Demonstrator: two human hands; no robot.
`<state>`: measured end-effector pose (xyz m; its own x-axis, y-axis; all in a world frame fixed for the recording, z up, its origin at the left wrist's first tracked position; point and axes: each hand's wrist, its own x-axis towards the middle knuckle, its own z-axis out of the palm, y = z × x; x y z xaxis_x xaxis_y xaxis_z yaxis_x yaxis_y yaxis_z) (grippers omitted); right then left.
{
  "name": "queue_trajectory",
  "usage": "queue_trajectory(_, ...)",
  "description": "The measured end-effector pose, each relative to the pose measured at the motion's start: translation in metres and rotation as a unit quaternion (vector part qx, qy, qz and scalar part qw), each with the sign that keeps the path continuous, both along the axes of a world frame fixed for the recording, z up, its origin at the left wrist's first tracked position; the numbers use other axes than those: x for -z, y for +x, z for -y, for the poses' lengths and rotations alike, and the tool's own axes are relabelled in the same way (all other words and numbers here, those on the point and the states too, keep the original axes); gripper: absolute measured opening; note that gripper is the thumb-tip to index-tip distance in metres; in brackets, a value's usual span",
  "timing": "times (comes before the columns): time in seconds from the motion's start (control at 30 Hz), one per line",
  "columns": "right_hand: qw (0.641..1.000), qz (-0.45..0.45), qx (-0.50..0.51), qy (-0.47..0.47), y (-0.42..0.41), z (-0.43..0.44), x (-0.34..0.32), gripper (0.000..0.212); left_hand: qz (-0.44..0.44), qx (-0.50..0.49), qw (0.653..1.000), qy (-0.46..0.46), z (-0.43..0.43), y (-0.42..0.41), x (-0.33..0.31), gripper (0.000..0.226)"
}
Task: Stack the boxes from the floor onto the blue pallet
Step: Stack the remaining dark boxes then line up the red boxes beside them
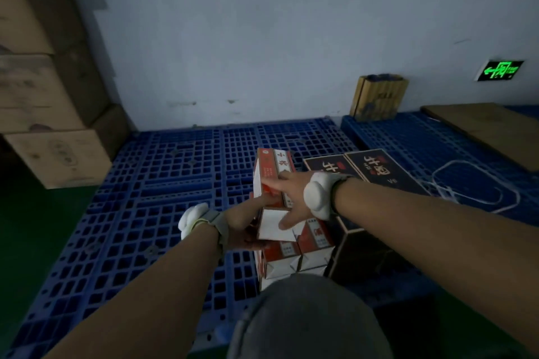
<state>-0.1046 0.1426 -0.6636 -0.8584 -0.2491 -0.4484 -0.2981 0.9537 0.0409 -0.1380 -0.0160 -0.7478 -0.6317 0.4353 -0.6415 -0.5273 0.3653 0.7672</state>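
A red-and-white box (269, 173) rests on top of a small stack of similar red-and-white boxes (291, 256) on the blue pallet (163, 183). My left hand (245, 224) grips the top box at its left near side. My right hand (291, 198) lies over its right side and near end, fingers spread around the edge. Both wrists wear white bands. Right beside the stack stand black boxes with red-and-white lettering (367, 167).
Brown cartons (55, 154) are stacked at the left against the wall. A second blue pallet (408, 137) at the right carries a flat cardboard sheet (490, 131), a yellow-brown box (377, 99) and loose white strapping (472, 186). My knee (306, 320) shows at the bottom.
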Motion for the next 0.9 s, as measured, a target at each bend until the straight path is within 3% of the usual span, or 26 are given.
queue_trajectory(0.13,1.000,0.021,-0.018,0.005,-0.011,-0.034,0.035,0.090,0.042,0.065,0.995,-0.062,-0.039,-0.010,0.027,0.070)
queue_trajectory(0.2,0.999,0.040,-0.026,0.012,-0.010,-0.039,0.054,0.081,0.000,0.106,0.984,-0.140,-0.045,-0.012,0.036,0.064)
queue_trajectory(0.27,0.999,0.029,-0.009,0.031,-0.015,-0.049,0.073,0.090,-0.044,0.116,0.977,-0.171,-0.057,-0.024,0.040,0.059)
queue_trajectory(0.33,0.999,0.012,0.017,0.035,-0.022,-0.057,0.086,0.093,-0.068,0.108,0.979,-0.161,-0.066,-0.037,0.039,0.061)
queue_trajectory(0.43,0.999,0.013,0.037,0.000,-0.027,-0.064,0.098,0.081,-0.066,0.097,0.982,-0.148,-0.073,-0.049,0.033,0.062)
queue_trajectory(0.6,0.998,-0.035,0.056,0.017,-0.019,-0.072,0.108,0.071,-0.071,0.123,0.977,-0.157,-0.085,-0.053,0.027,0.061)
queue_trajectory(0.8,0.992,0.009,0.124,-0.019,-0.019,-0.076,0.091,0.065,-0.099,0.141,0.969,-0.180,-0.092,-0.046,0.026,0.053)
queue_trajectory(0.9,0.989,0.016,0.139,-0.043,-0.009,-0.079,0.091,0.061,-0.130,0.134,0.965,-0.182,-0.088,-0.038,0.024,0.062)
